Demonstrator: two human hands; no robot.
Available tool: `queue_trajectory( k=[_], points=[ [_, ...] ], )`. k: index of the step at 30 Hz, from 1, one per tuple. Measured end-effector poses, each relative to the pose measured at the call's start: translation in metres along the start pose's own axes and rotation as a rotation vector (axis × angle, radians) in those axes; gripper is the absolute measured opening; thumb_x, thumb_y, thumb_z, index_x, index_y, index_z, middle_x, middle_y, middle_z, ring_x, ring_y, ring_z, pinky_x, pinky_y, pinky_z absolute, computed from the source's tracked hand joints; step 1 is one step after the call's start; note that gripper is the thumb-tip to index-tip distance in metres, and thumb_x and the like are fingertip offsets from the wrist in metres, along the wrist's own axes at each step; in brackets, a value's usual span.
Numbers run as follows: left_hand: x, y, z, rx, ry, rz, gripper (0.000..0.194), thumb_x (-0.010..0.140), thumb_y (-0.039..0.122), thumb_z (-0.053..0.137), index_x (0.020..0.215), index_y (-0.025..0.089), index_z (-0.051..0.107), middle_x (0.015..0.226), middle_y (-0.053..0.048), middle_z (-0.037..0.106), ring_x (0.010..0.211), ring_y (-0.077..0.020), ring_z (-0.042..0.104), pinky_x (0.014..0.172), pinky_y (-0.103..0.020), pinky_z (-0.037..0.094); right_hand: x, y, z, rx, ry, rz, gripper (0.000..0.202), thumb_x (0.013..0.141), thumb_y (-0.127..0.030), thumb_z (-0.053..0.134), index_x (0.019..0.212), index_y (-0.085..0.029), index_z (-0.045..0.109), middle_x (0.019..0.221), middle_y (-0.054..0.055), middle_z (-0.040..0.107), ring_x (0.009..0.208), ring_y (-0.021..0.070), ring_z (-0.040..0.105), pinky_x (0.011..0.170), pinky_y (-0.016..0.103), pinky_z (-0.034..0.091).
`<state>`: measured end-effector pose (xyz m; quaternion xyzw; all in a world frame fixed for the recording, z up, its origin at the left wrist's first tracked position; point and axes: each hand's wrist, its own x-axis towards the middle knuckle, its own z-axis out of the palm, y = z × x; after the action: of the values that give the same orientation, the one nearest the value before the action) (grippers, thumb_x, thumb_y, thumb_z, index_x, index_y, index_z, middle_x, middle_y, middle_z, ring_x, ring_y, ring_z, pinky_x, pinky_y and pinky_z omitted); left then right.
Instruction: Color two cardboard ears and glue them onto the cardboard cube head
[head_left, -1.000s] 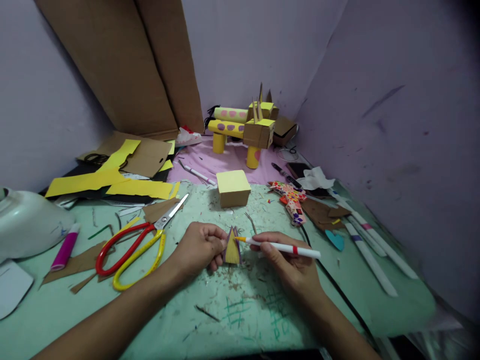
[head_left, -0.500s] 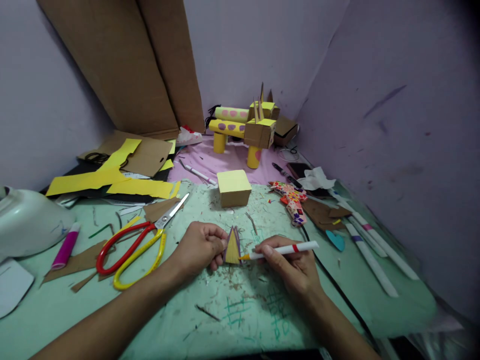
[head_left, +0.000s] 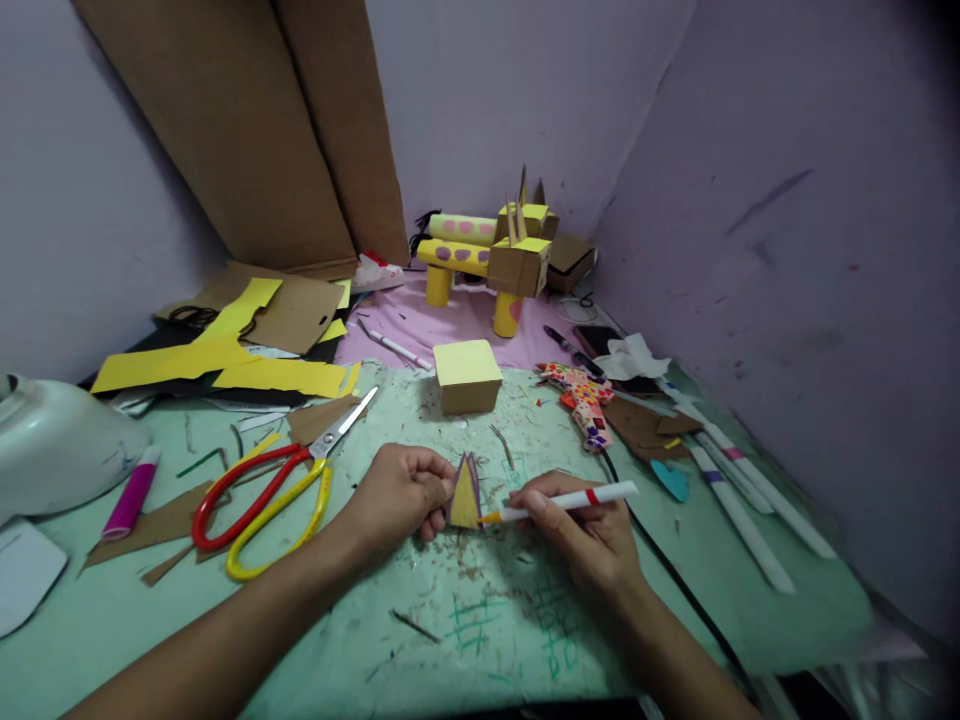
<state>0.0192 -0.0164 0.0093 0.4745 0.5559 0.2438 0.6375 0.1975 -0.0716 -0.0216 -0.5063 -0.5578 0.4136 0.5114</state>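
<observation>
My left hand (head_left: 409,495) pinches the left edge of a small pointed piece (head_left: 466,496), yellow in the middle with purple along its sides. My right hand (head_left: 585,530) grips a white marker (head_left: 611,492) with a red band. Its orange tip meets the lower right part of the pointed piece. Just beyond the hands sits a small cardboard box (head_left: 469,377) with a pale yellow top.
Scissors (head_left: 281,490) lie left of my left forearm, near a magenta tube (head_left: 132,495). Yellow strips (head_left: 180,360) are at the back left. Two yellow cardboard figures (head_left: 480,255) stand behind. A flower-patterned object (head_left: 585,400) with a black cord and several markers (head_left: 742,515) lie right.
</observation>
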Motion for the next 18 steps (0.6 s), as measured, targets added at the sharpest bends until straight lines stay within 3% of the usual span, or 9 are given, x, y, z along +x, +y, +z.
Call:
queue_trajectory(
  k=[7,14,18],
  points=[
    [-0.0009,0.0007,-0.0001,-0.002,0.001,0.006,0.007,0.067,0.008,0.053,0.067,0.011,0.059,0.038,0.002,0.054,0.034,-0.0083,0.047,0.034,-0.018,0.039,0.0065,-0.0023,-0.0014,-0.100,-0.018,-0.122,0.015,0.084,-0.027,0.058,0.082,-0.020,0.071,0.069,0.003,0.070,0.060,0.0145,0.060,0.055,0.023,0.044],
    [-0.0009,-0.0007,-0.0007,0.004,0.002,0.001,0.007,0.068,0.008,0.053,0.069,0.011,0.059,0.037,0.003,0.053,0.033,-0.0084,0.046,0.033,-0.018,0.038,0.0005,0.0003,0.0002,-0.016,-0.020,0.006,0.024,0.082,-0.036,0.059,0.071,-0.017,0.069,0.055,0.001,0.061,0.049,0.0119,0.048,0.045,0.022,0.035],
    [-0.0005,0.0003,-0.0004,0.005,0.004,0.001,0.008,0.069,0.007,0.052,0.068,0.011,0.059,0.037,0.003,0.054,0.033,-0.0083,0.046,0.033,-0.018,0.038,0.0017,0.0000,-0.0007,-0.029,-0.010,-0.035,0.022,0.083,-0.034,0.058,0.073,-0.018,0.070,0.057,0.001,0.063,0.051,0.0122,0.051,0.047,0.022,0.037]
  ],
)
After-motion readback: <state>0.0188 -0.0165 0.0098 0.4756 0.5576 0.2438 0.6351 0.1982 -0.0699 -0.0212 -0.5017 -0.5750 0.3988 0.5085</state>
